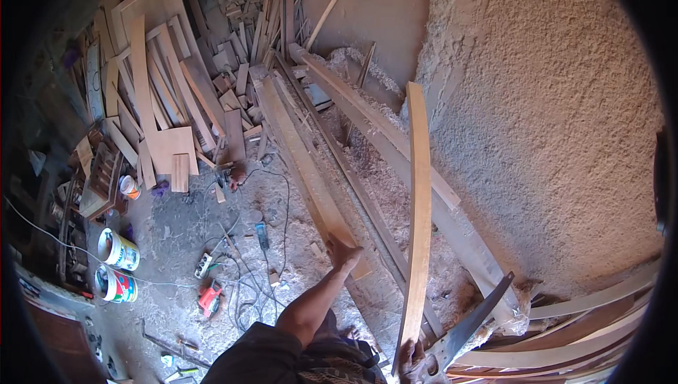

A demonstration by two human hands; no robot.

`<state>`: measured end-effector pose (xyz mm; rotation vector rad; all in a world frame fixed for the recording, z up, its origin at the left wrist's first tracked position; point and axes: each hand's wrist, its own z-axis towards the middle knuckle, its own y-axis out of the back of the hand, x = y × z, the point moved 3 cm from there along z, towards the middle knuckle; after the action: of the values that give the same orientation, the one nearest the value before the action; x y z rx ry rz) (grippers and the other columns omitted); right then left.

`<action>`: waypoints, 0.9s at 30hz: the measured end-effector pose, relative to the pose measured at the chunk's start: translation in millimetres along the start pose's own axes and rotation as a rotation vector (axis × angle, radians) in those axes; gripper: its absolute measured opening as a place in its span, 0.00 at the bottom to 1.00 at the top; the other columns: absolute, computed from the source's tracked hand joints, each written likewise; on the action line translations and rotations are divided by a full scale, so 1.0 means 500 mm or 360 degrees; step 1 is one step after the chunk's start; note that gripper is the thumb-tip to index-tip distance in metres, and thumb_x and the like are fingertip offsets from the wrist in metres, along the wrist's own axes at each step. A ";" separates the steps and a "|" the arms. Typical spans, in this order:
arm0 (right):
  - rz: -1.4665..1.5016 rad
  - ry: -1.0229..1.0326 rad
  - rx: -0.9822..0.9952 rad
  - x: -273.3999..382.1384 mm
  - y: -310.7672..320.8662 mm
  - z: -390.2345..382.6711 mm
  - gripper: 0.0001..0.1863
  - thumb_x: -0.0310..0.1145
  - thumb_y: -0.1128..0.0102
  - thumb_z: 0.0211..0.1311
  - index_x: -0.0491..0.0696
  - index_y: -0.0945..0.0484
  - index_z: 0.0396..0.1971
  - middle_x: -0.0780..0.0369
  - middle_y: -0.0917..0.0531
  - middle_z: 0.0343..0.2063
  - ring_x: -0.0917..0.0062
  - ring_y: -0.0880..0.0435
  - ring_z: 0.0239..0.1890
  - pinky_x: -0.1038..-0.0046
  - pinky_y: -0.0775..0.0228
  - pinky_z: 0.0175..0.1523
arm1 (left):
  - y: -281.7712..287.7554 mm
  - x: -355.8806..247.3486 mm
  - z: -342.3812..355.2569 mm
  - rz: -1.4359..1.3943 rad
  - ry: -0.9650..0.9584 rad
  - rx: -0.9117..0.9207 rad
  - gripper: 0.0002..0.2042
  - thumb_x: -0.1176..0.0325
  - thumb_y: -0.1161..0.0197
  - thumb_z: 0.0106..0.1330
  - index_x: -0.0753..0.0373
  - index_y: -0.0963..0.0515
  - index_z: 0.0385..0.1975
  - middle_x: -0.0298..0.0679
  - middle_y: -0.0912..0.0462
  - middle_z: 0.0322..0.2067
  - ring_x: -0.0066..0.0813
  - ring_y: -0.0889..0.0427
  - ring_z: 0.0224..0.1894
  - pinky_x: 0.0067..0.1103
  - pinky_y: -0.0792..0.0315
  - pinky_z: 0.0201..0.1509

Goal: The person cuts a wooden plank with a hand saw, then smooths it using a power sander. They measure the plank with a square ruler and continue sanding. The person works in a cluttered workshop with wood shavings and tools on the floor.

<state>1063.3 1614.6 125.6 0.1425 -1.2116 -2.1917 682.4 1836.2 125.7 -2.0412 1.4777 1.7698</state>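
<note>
Plank (420,207), long, narrow and pale, stands out just right of the middle of our view, running from our right hand (411,357) at the near edge to a free end on the far side, where it crosses in front of a long beam (364,109). We judge it stiff and of middling weight, easy enough to lift but awkward, since so much of its length reaches away from us; held by one end, it would likely tip or swing. A second grip around the middle would balance it better. Dry, dusty wood should not slip much, though sawn edges might leave splinters.

Its colour is a warm yellow-brown, with a broad smooth face and a narrower side both showing; we cannot tell whether its bow is real or comes from the lens.

Our right fingers are folded around its near end, with a handsaw (472,320) just beside them; we cannot tell whether they grip the saw's handle too. Our left hand (344,253) touches the near part of a board (300,154) further left, and how far its fingers are spread we cannot tell.
</note>
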 end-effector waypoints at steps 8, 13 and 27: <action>0.1446 -0.1373 0.0264 0.088 0.038 0.147 0.20 0.46 0.48 0.75 0.41 0.24 0.39 0.67 0.24 0.22 0.84 0.29 0.26 0.77 0.36 0.31 | 0.092 0.099 0.066 -0.1012 -0.0190 0.0149 0.49 0.58 0.21 0.46 0.62 0.45 0.67 0.46 0.26 0.47 0.42 0.22 0.46 0.36 0.24 0.48; 0.1430 -0.1367 0.0336 0.078 0.043 0.122 0.20 0.46 0.49 0.76 0.41 0.24 0.40 0.67 0.24 0.23 0.85 0.30 0.27 0.78 0.37 0.32 | 0.160 0.044 0.036 -0.1616 0.0118 0.0390 0.23 0.55 0.29 0.59 0.52 0.30 0.50 0.33 0.25 0.36 0.28 0.22 0.37 0.32 0.24 0.37; 0.1402 -0.1423 0.0295 0.056 0.164 0.182 0.22 0.45 0.46 0.73 0.41 0.22 0.53 0.65 0.18 0.28 0.83 0.23 0.32 0.75 0.31 0.39 | 0.291 -0.023 -0.187 -0.1256 -0.0611 0.0082 0.42 0.47 0.28 0.57 0.67 0.41 0.62 0.40 0.33 0.51 0.32 0.33 0.52 0.32 0.36 0.60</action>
<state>1045.2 1633.4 248.3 -1.1794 -1.5050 -1.3264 654.5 1709.6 240.6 -1.7467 0.4900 1.6013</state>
